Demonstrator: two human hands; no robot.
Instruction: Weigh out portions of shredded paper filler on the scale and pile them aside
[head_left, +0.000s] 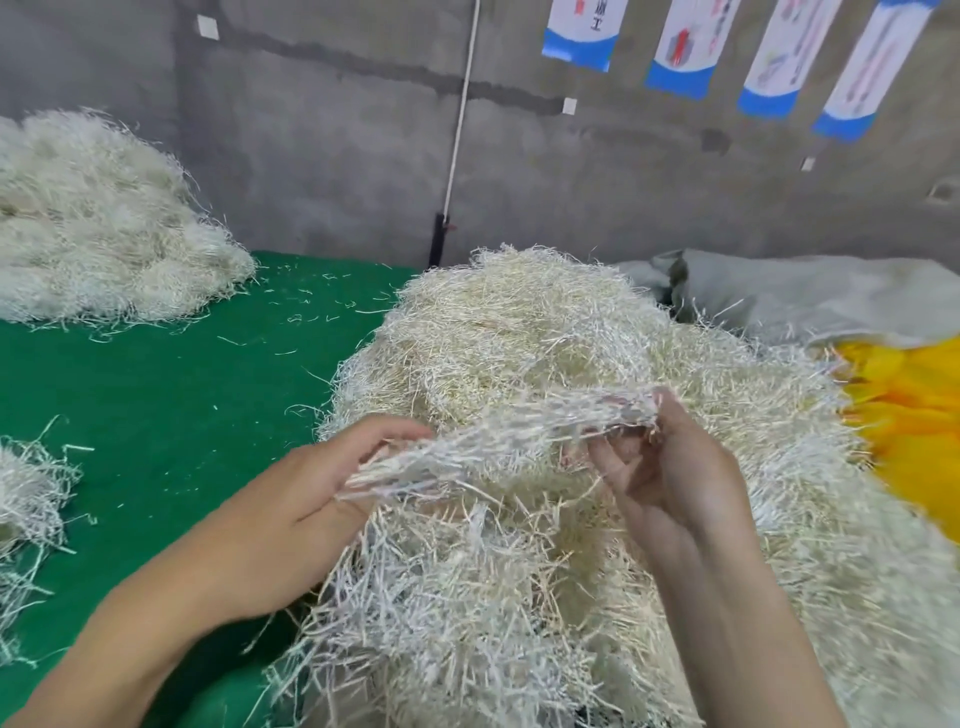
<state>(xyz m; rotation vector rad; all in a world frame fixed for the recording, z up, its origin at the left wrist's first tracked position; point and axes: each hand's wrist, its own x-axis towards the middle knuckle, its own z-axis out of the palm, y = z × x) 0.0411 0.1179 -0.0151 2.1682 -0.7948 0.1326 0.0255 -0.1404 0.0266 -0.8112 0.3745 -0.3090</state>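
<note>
Grey concrete wall (337, 156) fills the background, with four blue-and-white posters (675, 47) hanging along its upper right and a white cord (460, 119) running down it. Below the wall spreads a green mat (156, 389), sprinkled with loose shreds.

On my feed, two bare forearms reach in from the bottom edge. The left hand (311, 478) pinches one end of a bundle (498, 436) of pale shredded paper between thumb and curled fingers. The right hand (670, 467), palm turned toward me, grips the other end with its fingers curled round the strands. The bundle stretches between the two hands as a flat, loose band, its right end higher than its left.

Directly under and behind the hands rises a large heap (519, 332) of the same cream-white paper, covering most of the centre and right of the view; the bundle hangs just above it. I cannot tell whether its strands are free of the heap.

Well apart, at the far left against the wall, sits a broad pile (93, 223) of paper. A smaller clump (26, 499) lies at the left edge, nearer me.

Behind the heap on the right lies a grey sack (805, 296), and beside it a bright yellow cloth (914, 410).
</note>
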